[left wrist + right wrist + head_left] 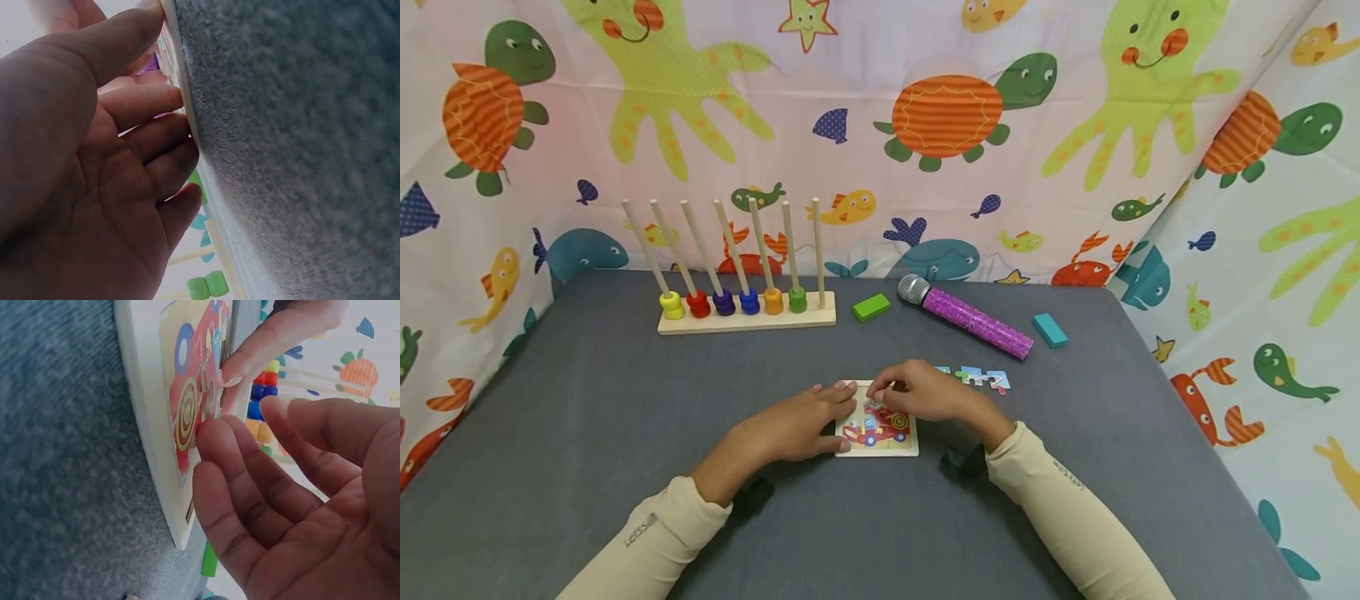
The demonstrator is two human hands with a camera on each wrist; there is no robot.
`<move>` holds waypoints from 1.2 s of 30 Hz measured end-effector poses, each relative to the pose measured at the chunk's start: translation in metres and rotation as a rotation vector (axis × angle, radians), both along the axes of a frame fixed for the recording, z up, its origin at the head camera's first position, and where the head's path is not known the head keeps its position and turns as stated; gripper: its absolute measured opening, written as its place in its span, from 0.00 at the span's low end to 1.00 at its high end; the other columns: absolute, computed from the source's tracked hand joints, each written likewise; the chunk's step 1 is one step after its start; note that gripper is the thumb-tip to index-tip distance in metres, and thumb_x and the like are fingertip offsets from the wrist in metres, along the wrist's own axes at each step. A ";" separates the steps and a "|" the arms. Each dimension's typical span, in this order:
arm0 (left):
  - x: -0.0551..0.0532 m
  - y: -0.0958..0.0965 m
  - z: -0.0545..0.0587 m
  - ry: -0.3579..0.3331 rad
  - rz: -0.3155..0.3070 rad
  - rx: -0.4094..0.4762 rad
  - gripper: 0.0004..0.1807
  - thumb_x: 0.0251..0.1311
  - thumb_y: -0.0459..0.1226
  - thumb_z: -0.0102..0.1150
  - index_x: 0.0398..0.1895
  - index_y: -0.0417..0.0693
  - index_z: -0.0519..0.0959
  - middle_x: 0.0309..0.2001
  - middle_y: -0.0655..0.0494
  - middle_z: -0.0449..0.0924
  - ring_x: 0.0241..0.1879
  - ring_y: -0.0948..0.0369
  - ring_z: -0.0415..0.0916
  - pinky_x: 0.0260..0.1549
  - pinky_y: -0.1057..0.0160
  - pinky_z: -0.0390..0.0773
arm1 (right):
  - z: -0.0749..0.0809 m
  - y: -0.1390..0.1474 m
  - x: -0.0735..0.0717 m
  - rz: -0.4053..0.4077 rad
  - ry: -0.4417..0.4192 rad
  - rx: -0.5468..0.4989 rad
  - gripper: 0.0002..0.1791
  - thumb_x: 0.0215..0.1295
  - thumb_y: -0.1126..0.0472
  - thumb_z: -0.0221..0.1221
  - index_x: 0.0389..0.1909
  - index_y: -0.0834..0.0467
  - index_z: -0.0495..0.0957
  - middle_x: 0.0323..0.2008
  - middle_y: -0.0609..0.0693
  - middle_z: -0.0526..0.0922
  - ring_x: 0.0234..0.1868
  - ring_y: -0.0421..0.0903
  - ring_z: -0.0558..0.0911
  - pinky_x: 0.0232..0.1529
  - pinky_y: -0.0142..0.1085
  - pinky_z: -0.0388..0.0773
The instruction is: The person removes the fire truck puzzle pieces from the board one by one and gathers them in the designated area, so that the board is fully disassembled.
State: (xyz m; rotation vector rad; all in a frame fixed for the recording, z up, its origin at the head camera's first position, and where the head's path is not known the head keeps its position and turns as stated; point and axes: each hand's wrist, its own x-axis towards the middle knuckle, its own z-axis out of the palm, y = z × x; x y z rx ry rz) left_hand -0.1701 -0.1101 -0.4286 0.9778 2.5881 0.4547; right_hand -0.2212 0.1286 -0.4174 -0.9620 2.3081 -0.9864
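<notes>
A square wooden jigsaw board (889,451) with a red vehicle picture lies flat on the table. My left hand (797,423) rests at its left side, with the thumb on the near left corner and the other fingers along the upper left. Over the board's upper part is my right hand (921,392), its fingers loosely bent and their tips at the picture. In the right wrist view, one puzzle piece (214,394) stands slightly raised from the picture (187,412), close to those fingertips. Nothing shows between the right thumb and forefinger there.
Loose puzzle pieces (981,377) lie beyond my right hand. Farther back are a bead rack (748,323) with upright pegs, a green block (871,307), a purple glitter microphone (973,320) and a blue block (1050,331). A patterned curtain (850,183) borders the grey table (587,467).
</notes>
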 end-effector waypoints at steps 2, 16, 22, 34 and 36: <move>0.000 0.001 0.000 -0.002 0.004 -0.001 0.34 0.65 0.48 0.61 0.70 0.43 0.67 0.74 0.49 0.55 0.72 0.56 0.51 0.69 0.50 0.50 | 0.001 0.001 0.000 0.009 0.017 0.000 0.13 0.68 0.67 0.53 0.48 0.60 0.83 0.40 0.50 0.83 0.37 0.46 0.78 0.38 0.34 0.77; -0.001 0.002 0.003 -0.019 0.012 -0.005 0.34 0.65 0.48 0.61 0.70 0.43 0.67 0.74 0.50 0.55 0.73 0.56 0.51 0.69 0.50 0.49 | 0.003 -0.001 0.003 0.035 0.115 -0.059 0.10 0.65 0.70 0.59 0.45 0.60 0.83 0.40 0.49 0.81 0.38 0.45 0.79 0.40 0.33 0.77; -0.001 0.002 0.002 -0.021 0.010 0.003 0.34 0.65 0.47 0.61 0.70 0.43 0.67 0.74 0.50 0.55 0.73 0.56 0.50 0.69 0.49 0.49 | 0.003 -0.003 0.004 0.025 0.069 -0.048 0.12 0.64 0.72 0.59 0.47 0.62 0.83 0.42 0.50 0.84 0.37 0.42 0.79 0.37 0.31 0.78; 0.000 0.001 0.001 -0.018 -0.012 0.007 0.36 0.66 0.47 0.59 0.74 0.49 0.61 0.74 0.48 0.53 0.73 0.52 0.49 0.68 0.47 0.49 | 0.002 -0.006 0.002 0.105 -0.050 -0.106 0.09 0.65 0.69 0.61 0.45 0.59 0.84 0.35 0.46 0.84 0.31 0.43 0.77 0.35 0.36 0.78; -0.001 0.001 0.001 -0.012 -0.019 -0.005 0.35 0.67 0.48 0.58 0.74 0.49 0.61 0.75 0.48 0.52 0.73 0.53 0.48 0.69 0.48 0.49 | 0.002 -0.006 0.002 0.117 -0.056 -0.096 0.09 0.65 0.69 0.61 0.45 0.59 0.85 0.33 0.45 0.84 0.31 0.42 0.78 0.35 0.35 0.78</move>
